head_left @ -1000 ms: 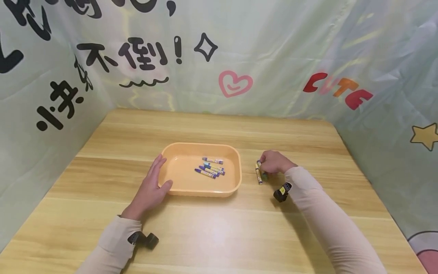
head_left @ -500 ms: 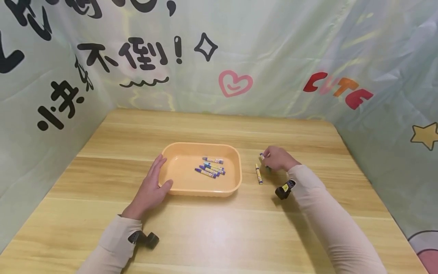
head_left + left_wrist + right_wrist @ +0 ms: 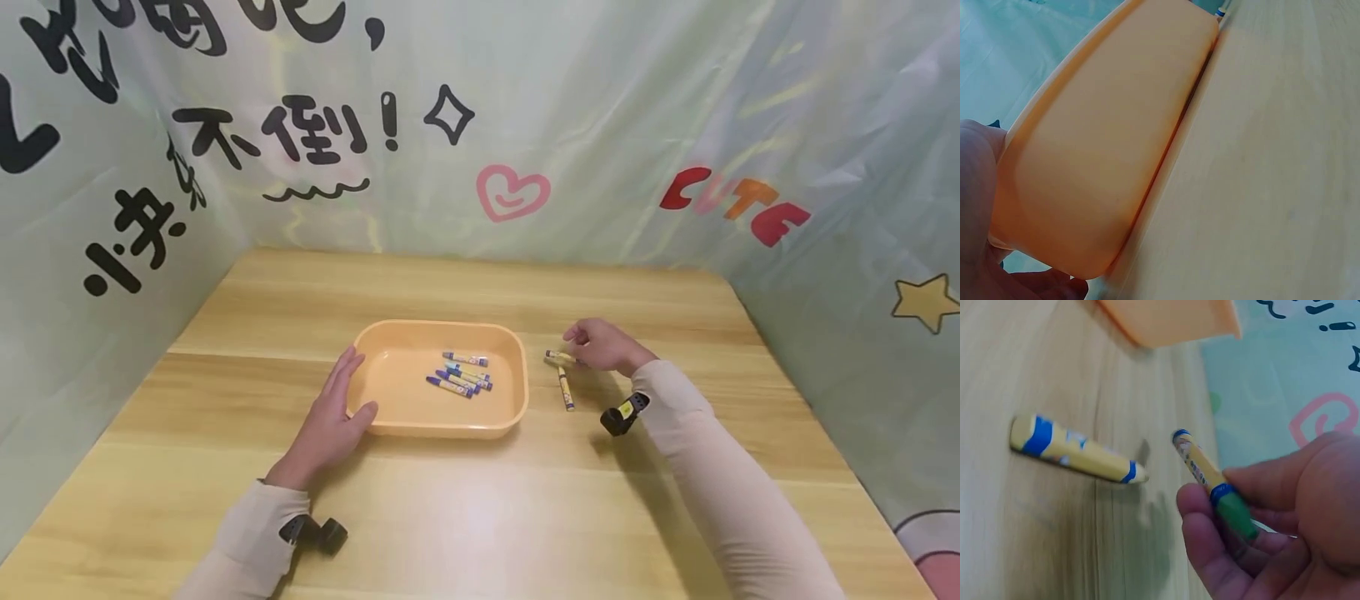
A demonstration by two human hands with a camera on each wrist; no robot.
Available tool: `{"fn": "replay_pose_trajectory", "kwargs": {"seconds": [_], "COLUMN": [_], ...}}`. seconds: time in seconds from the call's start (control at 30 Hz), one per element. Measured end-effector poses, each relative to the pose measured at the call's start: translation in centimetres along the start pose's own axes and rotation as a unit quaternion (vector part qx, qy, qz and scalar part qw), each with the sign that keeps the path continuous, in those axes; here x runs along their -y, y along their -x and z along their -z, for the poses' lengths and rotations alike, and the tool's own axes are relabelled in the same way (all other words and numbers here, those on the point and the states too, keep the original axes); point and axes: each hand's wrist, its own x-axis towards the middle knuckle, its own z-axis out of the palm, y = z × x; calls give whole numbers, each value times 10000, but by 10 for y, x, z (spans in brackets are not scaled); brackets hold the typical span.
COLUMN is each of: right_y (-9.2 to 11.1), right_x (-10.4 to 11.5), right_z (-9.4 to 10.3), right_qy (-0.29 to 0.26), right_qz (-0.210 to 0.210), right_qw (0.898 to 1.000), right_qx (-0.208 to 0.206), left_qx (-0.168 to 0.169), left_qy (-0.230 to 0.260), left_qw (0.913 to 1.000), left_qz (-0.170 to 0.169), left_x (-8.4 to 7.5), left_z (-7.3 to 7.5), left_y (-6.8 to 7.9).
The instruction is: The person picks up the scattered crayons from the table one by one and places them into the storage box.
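Note:
In the head view an orange tray [image 3: 397, 400] stands on the table with several crayons [image 3: 450, 387] lying in it. My left hand [image 3: 330, 429] holds the tray's left end, thumb at the near rim and fingers along the left side; the left wrist view shows the tray's outer wall [image 3: 1097, 125] close up. Right of the tray, my right hand [image 3: 609, 346] pinches a green crayon [image 3: 1200, 465] near its coloured end, raised off the table. Below it on the wood lies a pale-tipped crayon [image 3: 1079, 450], apart from the fingers.
The wooden table [image 3: 465, 517] runs back to a printed cloth [image 3: 615, 108] that hangs behind and on both sides. Small black cameras [image 3: 618, 417] sit on both wrists.
My right hand has lifted the green crayon from beside the pale-tipped one and turned it so its blunt end points left toward the tray. My left hand stays on the tray.

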Motion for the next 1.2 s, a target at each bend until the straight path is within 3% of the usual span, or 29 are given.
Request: {"fn": "replay_pose_trajectory", "kwargs": {"seconds": [0.2, 0.37, 0.5, 0.63, 0.73, 0.87, 0.97, 1.2], "right_y": [-3, -5, -6, -8, -10, -15, -18, -27], "right_x": [2, 5, 13, 24, 31, 40, 46, 62], "right_z": [0, 2, 0, -7, -12, -21, -27, -37], "right_qy": [-1389, -2456, -3315, -4173, -4579, -4606, -4429, -4257], "right_qz": [12, -136, -216, -172, -93, 4, 56, 44], "right_qw": [9898, 9676, 9412, 9066, 8869, 8854, 8940, 9015], "right_qx": [322, 566, 606, 593, 606, 618, 678, 776], "left_qx": [-29, 10, 18, 5, 25, 56, 74, 98], "left_qy": [85, 92, 41, -29, -18, 10, 40, 43], "left_qw": [10000, 10000, 10000, 10000, 10000, 9999, 9999, 9999], "left_qz": [-6, 17, 7, 17, 51, 85, 80, 49], "left_x": [-1, -2, -2, -1, 0, 1, 1, -1], "left_z": [0, -1, 0, 1, 1, 0, 0, 2], "left_y": [-3, -3, -3, -1, 0, 1, 1, 1]}}
